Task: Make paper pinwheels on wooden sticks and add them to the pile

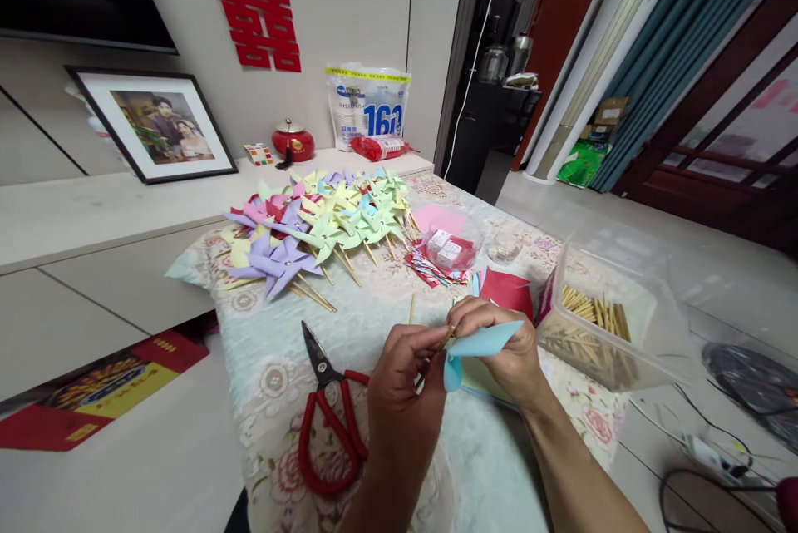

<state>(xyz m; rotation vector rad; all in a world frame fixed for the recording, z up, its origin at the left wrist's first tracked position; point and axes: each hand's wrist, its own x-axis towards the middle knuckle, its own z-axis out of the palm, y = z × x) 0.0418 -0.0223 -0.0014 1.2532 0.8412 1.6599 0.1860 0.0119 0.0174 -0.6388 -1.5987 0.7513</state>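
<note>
My left hand [402, 379] is closed in a pinch on a thin wooden stick [412, 308] that points away from me. Beside it, my right hand [499, 350] is closed on a light blue folded paper piece [477, 343], held against the stick's near end. Both hands hover over a table covered with a floral cloth [274, 400]. Red-handled scissors [327, 417] lie just left of my left hand. A pile of finished paper pinwheels [317, 225] in purple, green, yellow and pink lies farther back.
A clear plastic tub of wooden sticks [598, 325] stands right of my hands. Red paper squares [508, 290], a small round container with boxes [449, 250] and a glass dish [504, 249] lie behind. A framed photo [153, 125] leans on the left shelf. Cables [704, 450] trail on the floor.
</note>
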